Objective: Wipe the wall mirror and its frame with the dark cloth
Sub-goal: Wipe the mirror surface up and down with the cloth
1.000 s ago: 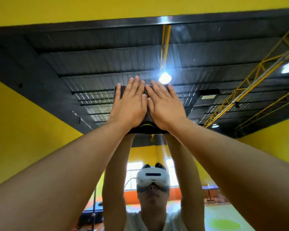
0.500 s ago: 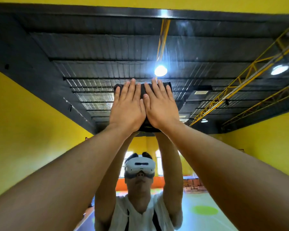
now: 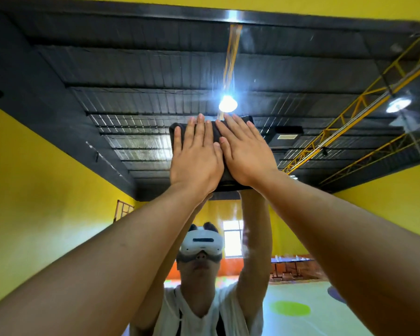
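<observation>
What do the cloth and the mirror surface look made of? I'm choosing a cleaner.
The dark cloth looks like soft, matte woven fabric, folded thick under both hands. The mirror seems to be polished glass: it gives a sharp reflection of the ceiling, lamp and person.

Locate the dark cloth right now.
Head view, upper centre: the cloth is pressed flat on the mirror under the left hand and right hand, just below the reflected lamp.

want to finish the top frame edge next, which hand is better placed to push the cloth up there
Right, marginally. The right hand lies higher on the dark cloth, its fingertips at the top edge, nearer the frame. The left hand lies flat beside it.
</observation>
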Motion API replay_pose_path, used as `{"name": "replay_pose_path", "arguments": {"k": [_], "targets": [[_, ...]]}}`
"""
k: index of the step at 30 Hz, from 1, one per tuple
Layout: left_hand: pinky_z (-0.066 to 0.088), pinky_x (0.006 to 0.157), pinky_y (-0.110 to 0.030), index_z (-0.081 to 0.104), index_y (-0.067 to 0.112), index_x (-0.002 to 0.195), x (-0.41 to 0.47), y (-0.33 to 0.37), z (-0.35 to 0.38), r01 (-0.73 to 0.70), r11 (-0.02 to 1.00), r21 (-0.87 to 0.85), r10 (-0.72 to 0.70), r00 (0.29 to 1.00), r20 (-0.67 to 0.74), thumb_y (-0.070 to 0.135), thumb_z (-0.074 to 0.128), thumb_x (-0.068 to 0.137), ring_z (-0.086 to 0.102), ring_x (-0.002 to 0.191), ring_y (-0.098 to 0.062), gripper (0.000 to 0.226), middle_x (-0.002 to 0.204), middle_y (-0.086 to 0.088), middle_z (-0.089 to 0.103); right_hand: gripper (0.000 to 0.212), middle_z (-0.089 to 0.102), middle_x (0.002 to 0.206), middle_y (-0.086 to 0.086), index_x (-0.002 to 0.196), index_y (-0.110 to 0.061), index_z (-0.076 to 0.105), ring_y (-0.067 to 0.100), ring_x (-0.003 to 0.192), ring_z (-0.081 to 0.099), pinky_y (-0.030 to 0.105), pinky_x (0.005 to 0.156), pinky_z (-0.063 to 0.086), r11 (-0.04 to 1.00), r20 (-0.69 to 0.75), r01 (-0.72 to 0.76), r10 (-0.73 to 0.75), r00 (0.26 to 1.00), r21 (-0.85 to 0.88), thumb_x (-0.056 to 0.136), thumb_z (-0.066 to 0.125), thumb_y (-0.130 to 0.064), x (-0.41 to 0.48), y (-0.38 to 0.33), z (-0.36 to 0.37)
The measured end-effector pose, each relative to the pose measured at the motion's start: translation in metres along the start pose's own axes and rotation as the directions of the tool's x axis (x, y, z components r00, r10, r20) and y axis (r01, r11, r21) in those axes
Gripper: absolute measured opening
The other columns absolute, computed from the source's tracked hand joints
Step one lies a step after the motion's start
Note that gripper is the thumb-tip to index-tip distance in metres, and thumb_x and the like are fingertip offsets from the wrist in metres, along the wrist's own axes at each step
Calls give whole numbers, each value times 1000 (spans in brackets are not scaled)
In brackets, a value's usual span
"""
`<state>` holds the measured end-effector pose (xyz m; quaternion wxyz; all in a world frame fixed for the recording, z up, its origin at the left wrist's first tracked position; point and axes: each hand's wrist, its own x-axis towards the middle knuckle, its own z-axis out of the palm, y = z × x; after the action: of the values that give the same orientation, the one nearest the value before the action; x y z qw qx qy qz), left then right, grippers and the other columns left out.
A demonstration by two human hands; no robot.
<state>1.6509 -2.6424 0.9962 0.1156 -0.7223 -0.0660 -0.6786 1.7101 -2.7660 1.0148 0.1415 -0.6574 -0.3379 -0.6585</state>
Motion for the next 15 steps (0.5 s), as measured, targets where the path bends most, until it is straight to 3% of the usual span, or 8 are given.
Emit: {"name": "replay_pose_path", "arguments": {"k": [5, 15], "targets": [[-10, 128, -44, 7, 15, 165, 6, 43, 6, -13, 1000, 26, 13, 1000, 17, 35, 15, 110, -8, 159, -16, 59, 174, -1, 0, 56, 18, 172, 1, 163, -24, 24, 16, 159, 8, 35, 129, 0, 1000, -17, -6, 5, 1000, -12, 111, 17, -40, -16, 41, -8], [-9, 129, -42, 5, 19, 166, -11, 43, 2, -48, 997, 65, 43, 997, 67, 36, 14, 111, -8, 159, -14, 58, 174, 2, -3, 61, 10, 173, 5, 164, -21, 19, 19, 160, 0, 40, 129, -3, 998, -20, -42, 43, 999, 39, 107, 9, -39, -39, 31, -7]]}}
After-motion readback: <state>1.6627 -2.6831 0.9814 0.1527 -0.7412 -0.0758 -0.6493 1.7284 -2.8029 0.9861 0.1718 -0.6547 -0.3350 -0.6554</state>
